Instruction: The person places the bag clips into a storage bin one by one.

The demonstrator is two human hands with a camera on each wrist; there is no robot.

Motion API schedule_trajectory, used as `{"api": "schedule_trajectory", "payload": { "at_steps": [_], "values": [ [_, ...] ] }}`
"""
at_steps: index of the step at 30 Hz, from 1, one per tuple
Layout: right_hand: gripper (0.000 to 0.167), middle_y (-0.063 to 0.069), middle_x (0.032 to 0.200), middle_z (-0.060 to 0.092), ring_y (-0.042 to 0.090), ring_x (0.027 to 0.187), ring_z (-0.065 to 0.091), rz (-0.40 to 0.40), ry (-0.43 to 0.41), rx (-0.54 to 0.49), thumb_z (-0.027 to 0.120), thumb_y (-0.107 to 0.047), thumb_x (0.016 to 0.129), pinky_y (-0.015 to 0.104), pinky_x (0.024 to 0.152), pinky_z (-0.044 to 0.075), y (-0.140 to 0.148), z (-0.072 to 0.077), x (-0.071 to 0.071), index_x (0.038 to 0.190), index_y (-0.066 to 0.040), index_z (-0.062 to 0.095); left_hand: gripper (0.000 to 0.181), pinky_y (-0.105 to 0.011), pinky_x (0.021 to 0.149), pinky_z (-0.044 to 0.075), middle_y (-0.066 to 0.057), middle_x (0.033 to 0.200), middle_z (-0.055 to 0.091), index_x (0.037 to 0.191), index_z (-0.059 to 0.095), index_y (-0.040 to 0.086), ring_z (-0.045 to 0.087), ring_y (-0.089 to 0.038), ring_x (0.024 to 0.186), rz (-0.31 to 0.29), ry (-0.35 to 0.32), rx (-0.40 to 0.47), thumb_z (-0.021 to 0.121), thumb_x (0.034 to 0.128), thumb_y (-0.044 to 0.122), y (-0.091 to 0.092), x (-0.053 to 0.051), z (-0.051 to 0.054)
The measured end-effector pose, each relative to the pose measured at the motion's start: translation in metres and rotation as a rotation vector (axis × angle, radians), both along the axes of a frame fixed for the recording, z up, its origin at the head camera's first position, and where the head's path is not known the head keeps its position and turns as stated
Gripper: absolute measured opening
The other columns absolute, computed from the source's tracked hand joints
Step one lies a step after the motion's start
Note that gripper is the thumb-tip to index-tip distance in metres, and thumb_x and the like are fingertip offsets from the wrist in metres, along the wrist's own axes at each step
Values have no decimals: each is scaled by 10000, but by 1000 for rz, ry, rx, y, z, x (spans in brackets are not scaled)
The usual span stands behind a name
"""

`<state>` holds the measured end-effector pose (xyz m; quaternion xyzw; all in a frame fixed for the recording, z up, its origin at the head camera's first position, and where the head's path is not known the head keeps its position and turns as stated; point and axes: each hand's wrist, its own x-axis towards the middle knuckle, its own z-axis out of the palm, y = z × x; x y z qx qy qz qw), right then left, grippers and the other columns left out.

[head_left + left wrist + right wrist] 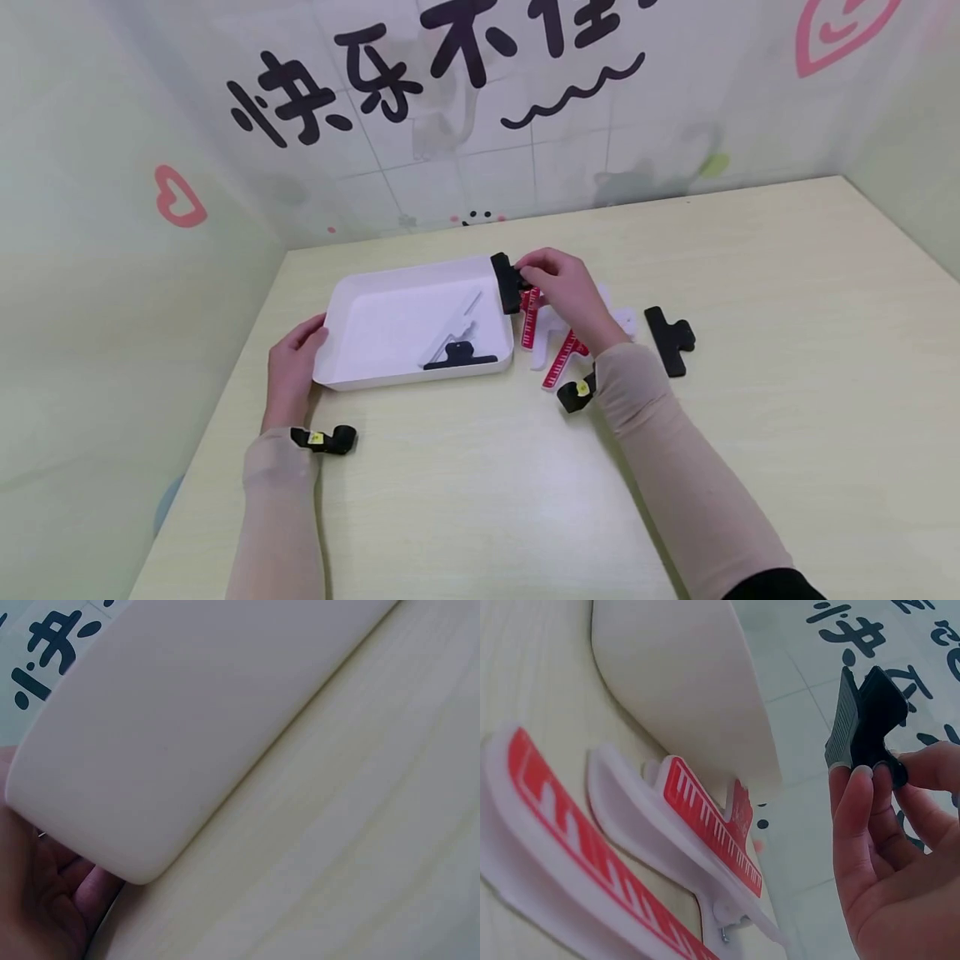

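Observation:
My right hand [566, 287] pinches a black clip [506, 285] by its handle end, raised at the right rim of a white tray [390, 379]. In the right wrist view the clip [866, 720] hangs from fingers and thumb, apart from the tray wall. At the tray's left end, my left hand [291, 379] grips the side. The left wrist view has its fingers bent round the tray's near corner. Inside the tray lie a white clip [453, 327] and another black clip [460, 356], near the front right corner.
Right of the tray, partly under my right forearm, lie red-and-white clips [559, 367] and white clips [551, 325], overlapping. Farther right rests one more black clip [670, 342] on the pale wooden table [465, 483]. A printed cloth wall [450, 167] stands behind.

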<state>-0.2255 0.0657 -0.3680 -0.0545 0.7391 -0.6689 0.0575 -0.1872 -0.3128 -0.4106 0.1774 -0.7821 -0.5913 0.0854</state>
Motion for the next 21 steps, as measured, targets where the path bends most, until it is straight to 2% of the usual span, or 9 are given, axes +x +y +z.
{"api": "schedule_trajectory", "payload": {
  "at_steps": [5,9,16,21],
  "values": [
    [166,-13,1008,586,216,919,547,31,9,56,561,-270,884,362,828,448,-10,0,2,1024,-201,615,393,-227,864,399,54,1278,490,1214,566,275,446,-113,1121,0,10,-13,580,843,404,-1,0,0],
    [179,-25,990,605,196,901,581,91,24,88,595,-303,860,314,790,481,-17,-2,6,1013,-216,629,395,-228,866,400,53,1282,487,1217,564,274,447,-119,1122,-4,9,-6,580,843,401,-1,0,-1],
    [267,-12,980,606,214,888,601,173,75,90,617,-386,825,314,769,494,-30,-7,11,1014,-199,630,395,-188,824,414,44,1273,495,1211,572,259,457,-121,1108,6,12,15,592,839,390,0,0,-2],
    [253,-48,953,620,188,825,627,193,98,171,603,-401,831,311,787,464,-40,-9,16,1012,-228,637,400,-187,823,416,48,1274,493,1214,568,261,453,-120,1113,5,10,8,591,838,396,1,0,-2]
  ]
}}
